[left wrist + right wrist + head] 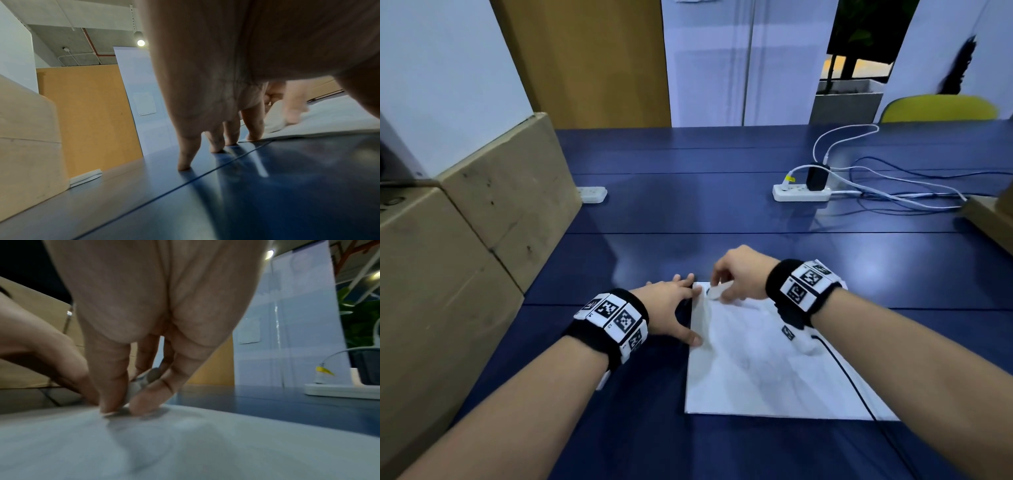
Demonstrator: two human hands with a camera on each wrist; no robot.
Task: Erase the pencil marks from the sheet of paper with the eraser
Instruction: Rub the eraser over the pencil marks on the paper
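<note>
- Head view shows a white sheet of paper (774, 370) lying flat on a blue table (688, 205), close to the person.
- The right hand (743, 274) pinches a small white eraser (717, 291) with bent fingers and thumb. The eraser sits down on the far left corner of the sheet.
- The left hand (671, 311) is spread wide. Its thumb and first finger press on the left edge of the sheet. The other fingertips rest on the table just beside it.
- Faint gray pencil marks show across the middle and near part of the sheet. They are too pale to make out well.
- I think the job is at an early or middle point. The eraser is only at one corner, and most of the marked part looks like it needs rubbing.
- The eraser is very near two edges of the sheet. A hard rub away from the holding hand could crease or lift the corner.
- A thin black cable (849, 380) from the right wrist lies over the right side of the sheet and could get in the way.
- Cardboard boxes (465, 257) stand well off to the left. A power strip (801, 192) is far back. Open table lies all around the sheet.
</note>
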